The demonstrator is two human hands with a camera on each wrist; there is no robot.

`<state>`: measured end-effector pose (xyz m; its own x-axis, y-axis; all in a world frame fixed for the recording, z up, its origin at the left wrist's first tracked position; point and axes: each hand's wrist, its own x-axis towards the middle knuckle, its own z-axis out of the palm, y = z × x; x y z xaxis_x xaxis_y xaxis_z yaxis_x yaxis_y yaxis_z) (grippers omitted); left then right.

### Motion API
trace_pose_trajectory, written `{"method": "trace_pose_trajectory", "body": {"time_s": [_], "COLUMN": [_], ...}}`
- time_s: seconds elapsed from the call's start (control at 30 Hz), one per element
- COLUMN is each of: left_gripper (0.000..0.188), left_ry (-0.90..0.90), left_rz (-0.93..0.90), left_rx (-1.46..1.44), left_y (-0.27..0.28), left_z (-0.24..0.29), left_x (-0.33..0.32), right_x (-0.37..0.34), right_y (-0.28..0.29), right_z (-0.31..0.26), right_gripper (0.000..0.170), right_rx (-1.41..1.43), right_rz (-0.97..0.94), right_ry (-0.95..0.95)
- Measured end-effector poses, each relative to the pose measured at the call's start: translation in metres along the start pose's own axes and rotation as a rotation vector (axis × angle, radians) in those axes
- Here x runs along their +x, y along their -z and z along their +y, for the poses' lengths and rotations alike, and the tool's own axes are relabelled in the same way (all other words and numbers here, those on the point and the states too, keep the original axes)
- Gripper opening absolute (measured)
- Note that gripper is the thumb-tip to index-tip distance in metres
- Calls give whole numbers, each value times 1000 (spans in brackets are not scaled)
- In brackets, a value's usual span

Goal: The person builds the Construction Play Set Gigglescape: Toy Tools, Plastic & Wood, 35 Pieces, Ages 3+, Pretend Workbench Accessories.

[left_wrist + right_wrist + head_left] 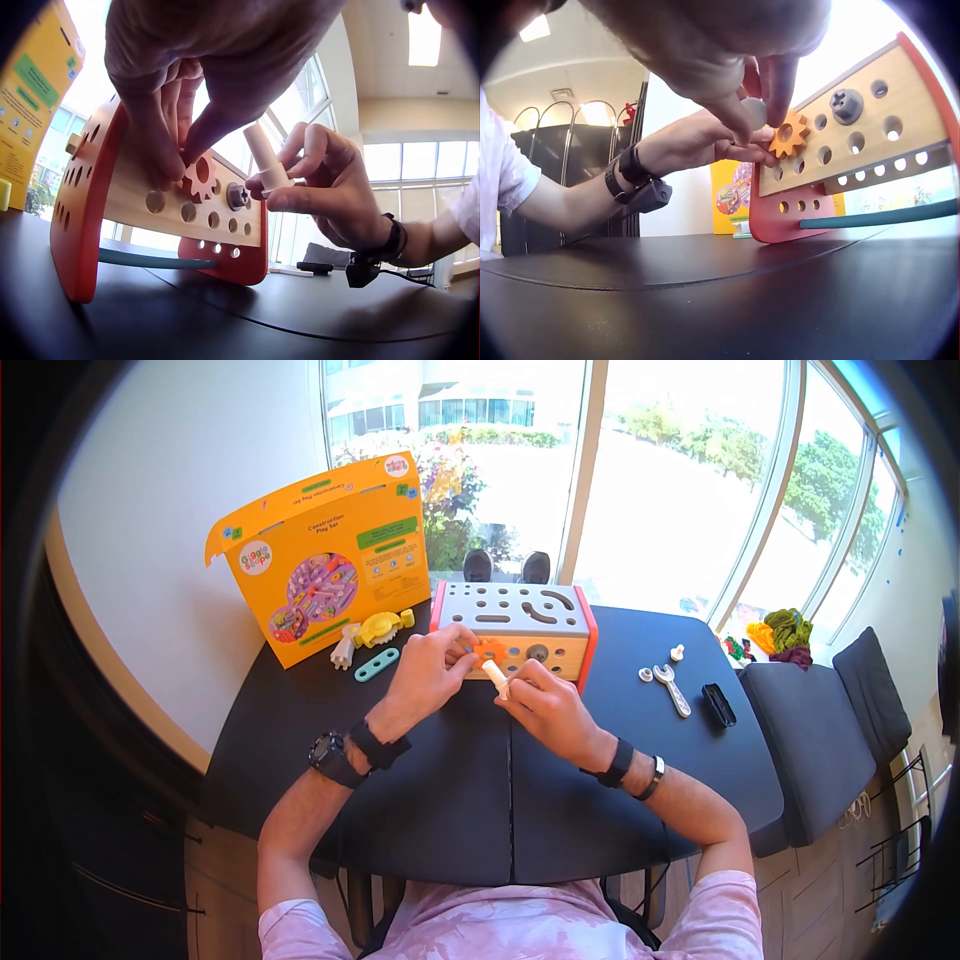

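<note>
Gear (797, 140) stands at the holed box (515, 627), its edge pinched by our left hand (430, 667); at its four o'clock our right hand (550, 703) pinches a peg (495, 677). On the counter (430, 810) we see a wrench (673, 692) at three, a carton (270, 585) at ten.

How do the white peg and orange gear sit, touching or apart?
Apart: the left wrist view shows a gap between the white peg and the orange gear, with the grey bolt visible in it.

An office-like room (tall windows (685, 490), a building (430, 408) outside, black table (430, 790)).
</note>
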<state>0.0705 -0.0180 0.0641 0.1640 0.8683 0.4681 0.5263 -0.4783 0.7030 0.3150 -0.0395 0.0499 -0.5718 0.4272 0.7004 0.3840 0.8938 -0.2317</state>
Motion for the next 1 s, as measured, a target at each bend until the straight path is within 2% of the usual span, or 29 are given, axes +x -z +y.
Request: {"method": "trace_pose_trajectory", "body": {"time_s": [0.2, 0.3, 0.5, 0.6, 0.8, 1.0], "left_gripper": [20, 20, 19, 19, 18, 19], "left_ry": [-22, -18, -26, -32, -21, -50], "left_rz": [-2, -3, 5, 8, 6, 44], "left_rx": [29, 27, 29, 31, 29, 55], "left_y": [0, 0, -1, -1, -1, -5], "left_z": [-2, -2, -1, -2, 2, -5], "left_x": [1, 1, 1, 1, 0, 1], "right_x": [-6, -7, -4, 4, 17, 30], "right_y": [-5, -7, -16, -29, -36, -23], "right_z": [8, 6, 11, 12, 20, 15], "right_gripper": [18, 20, 28, 35, 29, 31], "right_rx": [-21, 28, 127, 527, 810, 458], "right_rz": [7, 6, 44, 157, 215, 137], "right_ry": [111, 87, -174, -368, -585, -569]}}
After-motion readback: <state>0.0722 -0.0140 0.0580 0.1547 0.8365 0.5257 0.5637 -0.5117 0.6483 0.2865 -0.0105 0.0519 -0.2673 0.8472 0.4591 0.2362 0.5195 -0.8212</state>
